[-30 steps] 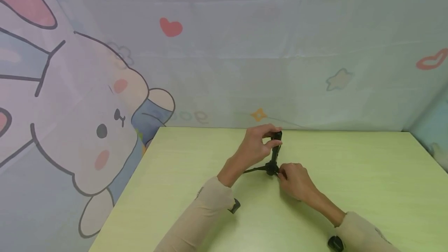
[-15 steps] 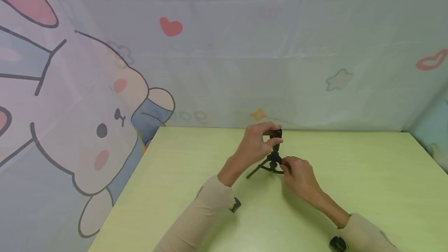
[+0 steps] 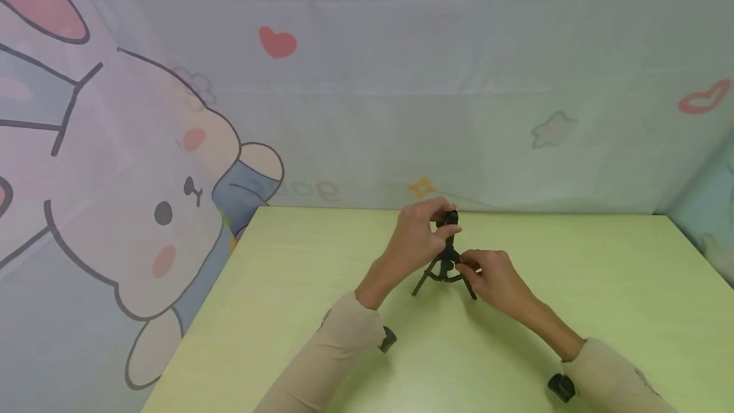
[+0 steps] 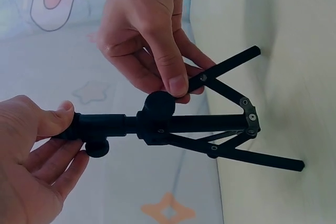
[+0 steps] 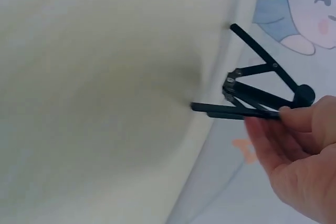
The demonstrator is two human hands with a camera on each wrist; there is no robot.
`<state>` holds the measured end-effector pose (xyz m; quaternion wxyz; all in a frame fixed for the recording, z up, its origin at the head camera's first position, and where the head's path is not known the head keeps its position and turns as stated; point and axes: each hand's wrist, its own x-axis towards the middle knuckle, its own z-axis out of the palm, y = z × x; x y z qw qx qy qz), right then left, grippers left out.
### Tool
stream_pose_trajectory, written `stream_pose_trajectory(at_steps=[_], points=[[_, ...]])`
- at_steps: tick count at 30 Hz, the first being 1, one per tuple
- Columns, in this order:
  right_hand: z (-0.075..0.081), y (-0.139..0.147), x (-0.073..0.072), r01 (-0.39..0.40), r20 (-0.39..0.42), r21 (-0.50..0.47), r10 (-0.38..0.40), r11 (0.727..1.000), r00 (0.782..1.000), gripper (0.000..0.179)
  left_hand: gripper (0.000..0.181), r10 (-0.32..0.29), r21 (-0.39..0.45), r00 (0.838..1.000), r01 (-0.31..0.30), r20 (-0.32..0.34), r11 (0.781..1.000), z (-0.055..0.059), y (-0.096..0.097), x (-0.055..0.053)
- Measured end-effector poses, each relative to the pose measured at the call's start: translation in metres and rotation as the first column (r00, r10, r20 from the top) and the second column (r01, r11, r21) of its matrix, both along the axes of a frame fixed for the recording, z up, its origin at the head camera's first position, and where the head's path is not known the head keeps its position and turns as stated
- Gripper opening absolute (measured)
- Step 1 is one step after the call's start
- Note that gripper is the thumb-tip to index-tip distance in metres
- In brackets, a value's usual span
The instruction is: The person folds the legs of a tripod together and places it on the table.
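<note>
A person's left hand (image 3: pixel 415 234) grips the top of a small black tripod (image 4: pixel 210 123) between thumb and fingers, while the right hand (image 3: pixel 494 282) pinches the upper part of one splayed leg (image 4: pixel 231 65), just beside a round knob (image 4: pixel 159 106). The tripod is upright over the far half of a pale yellow-green worktop (image 3: pixel 287 253); whether every foot touches the surface cannot be told. Beige sleeves (image 3: pixel 321 362) show on both arms, and behind rises a pastel backdrop (image 3: pixel 424 81) printed with a cartoon rabbit (image 3: pixel 132 209) and a red heart (image 3: pixel 278 42).
</note>
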<state>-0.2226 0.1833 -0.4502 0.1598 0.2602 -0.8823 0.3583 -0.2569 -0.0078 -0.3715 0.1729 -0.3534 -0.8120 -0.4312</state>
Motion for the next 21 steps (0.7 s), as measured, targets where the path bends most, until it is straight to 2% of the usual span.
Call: stream_pose_trajectory(at_steps=[4, 7, 12, 17, 21], points=[[0.007, -0.002, 0.003, 0.021, 0.021, 0.050, -0.022, 0.999, 1.000, 0.007, 0.016, 0.010, -0.008, 1.000, -0.010, 0.018, 1.000, 0.001, 0.001, -0.001], [0.007, -0.005, 0.005, 0.053, 0.015, 0.042, -0.054, 0.998, 0.998, 0.006, 0.017, 0.033, -0.017, 0.999, -0.032, 0.028, 0.999, 0.001, 0.001, 0.000], [0.002, -0.009, 0.005, 0.081, -0.042, -0.034, -0.082, 0.996, 0.996, 0.011, 0.018, 0.073, -0.039, 0.997, -0.073, 0.010, 0.997, 0.003, 0.000, 0.002], [-0.005, -0.008, 0.000, 0.055, -0.095, -0.123, -0.067, 0.991, 0.993, 0.013, 0.019, 0.104, -0.050, 0.994, -0.105, -0.024, 0.993, 0.003, -0.001, 0.005], [-0.007, -0.008, -0.005, 0.032, -0.098, -0.148, -0.047, 0.988, 0.994, 0.014, 0.018, 0.133, -0.060, 0.991, -0.134, -0.024, 0.989, 0.003, -0.002, 0.006]])
